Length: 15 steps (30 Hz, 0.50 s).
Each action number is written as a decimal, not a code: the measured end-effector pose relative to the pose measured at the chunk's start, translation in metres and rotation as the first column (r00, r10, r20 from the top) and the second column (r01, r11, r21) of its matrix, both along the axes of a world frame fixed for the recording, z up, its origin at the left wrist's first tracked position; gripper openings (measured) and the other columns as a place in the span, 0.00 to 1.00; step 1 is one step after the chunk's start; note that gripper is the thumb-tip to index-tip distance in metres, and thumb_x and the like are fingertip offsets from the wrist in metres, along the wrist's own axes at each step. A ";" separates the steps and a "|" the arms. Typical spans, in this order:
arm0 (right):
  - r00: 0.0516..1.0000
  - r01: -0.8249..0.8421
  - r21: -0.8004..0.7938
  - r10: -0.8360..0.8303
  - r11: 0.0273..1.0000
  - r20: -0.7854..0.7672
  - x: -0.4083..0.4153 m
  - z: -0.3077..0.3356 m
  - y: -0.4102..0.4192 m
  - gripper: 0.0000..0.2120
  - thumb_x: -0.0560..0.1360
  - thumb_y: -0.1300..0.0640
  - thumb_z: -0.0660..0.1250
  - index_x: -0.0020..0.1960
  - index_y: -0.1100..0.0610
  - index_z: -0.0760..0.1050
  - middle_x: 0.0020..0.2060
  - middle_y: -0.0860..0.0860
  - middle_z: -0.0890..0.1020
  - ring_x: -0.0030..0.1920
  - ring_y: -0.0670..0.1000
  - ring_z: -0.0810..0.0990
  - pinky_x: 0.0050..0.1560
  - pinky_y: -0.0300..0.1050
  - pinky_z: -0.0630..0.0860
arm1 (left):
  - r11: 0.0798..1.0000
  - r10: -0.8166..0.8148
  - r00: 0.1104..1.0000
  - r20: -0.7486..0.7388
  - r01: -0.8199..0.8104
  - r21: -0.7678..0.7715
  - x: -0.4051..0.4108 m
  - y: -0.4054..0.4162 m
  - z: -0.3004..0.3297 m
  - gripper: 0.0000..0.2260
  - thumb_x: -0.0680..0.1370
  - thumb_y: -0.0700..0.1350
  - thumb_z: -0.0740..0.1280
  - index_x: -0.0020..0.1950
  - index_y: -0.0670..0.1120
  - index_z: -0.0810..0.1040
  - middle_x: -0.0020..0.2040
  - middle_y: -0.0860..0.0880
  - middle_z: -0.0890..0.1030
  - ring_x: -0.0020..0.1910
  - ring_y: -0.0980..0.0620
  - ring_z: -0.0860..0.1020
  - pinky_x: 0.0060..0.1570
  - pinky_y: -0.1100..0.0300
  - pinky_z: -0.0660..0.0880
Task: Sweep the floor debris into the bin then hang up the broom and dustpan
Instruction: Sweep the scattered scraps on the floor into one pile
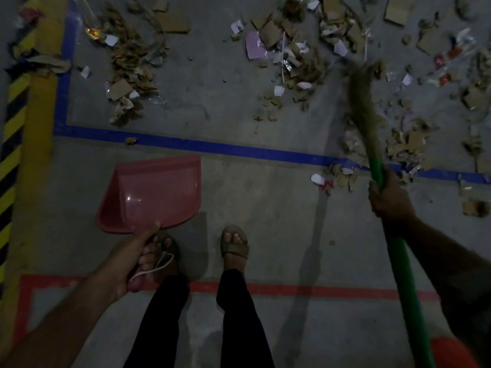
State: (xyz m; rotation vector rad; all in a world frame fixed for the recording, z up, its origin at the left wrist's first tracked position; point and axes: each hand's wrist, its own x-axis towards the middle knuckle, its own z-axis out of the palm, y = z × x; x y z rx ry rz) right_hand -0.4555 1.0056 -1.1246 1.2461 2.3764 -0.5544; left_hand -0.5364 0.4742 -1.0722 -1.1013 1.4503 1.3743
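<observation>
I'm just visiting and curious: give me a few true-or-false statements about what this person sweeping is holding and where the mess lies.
1. The left hand grips the pink dustpan. True.
2. The broom handle in the right hand is red. False: it is green.
3. The dustpan is full of debris. False: it holds nothing visible.
4. Most cardboard and paper scraps lie beyond the blue floor line. True.
5. The person is barefoot. False: sandals are on the feet.

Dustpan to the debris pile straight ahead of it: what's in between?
Head view: bare concrete floor, crossed by a blue tape line carrying one small scrap, lies between the pink dustpan and the debris pile.
</observation>
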 end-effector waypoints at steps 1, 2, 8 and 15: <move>0.998 0.012 -0.012 -0.013 1.000 -0.056 0.000 0.006 -0.004 0.26 0.81 0.45 0.58 0.76 0.43 0.52 0.46 0.59 0.80 0.37 0.60 0.81 0.41 0.60 0.82 | 1.000 0.000 1.000 -0.009 0.000 0.006 -0.003 0.003 0.002 0.16 0.82 0.50 0.64 0.36 0.48 0.67 0.23 0.54 0.62 0.17 0.60 0.59 0.16 0.70 0.55; 0.995 0.008 -0.016 -0.009 1.000 -0.101 0.001 0.012 -0.012 0.25 0.81 0.44 0.58 0.75 0.42 0.53 0.45 0.58 0.80 0.37 0.60 0.81 0.41 0.60 0.82 | 1.000 -0.002 1.000 -0.016 0.002 0.015 -0.007 0.006 0.005 0.17 0.82 0.50 0.64 0.36 0.48 0.67 0.23 0.54 0.61 0.17 0.60 0.59 0.16 0.70 0.56; 0.980 -0.138 -0.022 0.134 0.990 -0.145 0.020 0.033 -0.084 0.27 0.81 0.48 0.59 0.77 0.42 0.53 0.39 0.54 0.80 0.32 0.53 0.78 0.34 0.52 0.79 | 0.998 0.054 0.997 -0.053 -0.053 0.019 -0.030 0.014 0.024 0.17 0.81 0.51 0.65 0.35 0.48 0.66 0.24 0.54 0.61 0.17 0.59 0.59 0.17 0.70 0.57; 0.867 -0.453 -0.227 0.485 0.862 0.114 0.010 0.001 -0.157 0.28 0.82 0.45 0.57 0.79 0.41 0.50 0.44 0.47 0.78 0.37 0.45 0.76 0.36 0.45 0.76 | 0.999 0.040 0.992 -0.118 -0.043 -0.024 -0.038 -0.005 0.039 0.17 0.81 0.50 0.66 0.35 0.48 0.66 0.24 0.52 0.61 0.18 0.59 0.59 0.18 0.70 0.57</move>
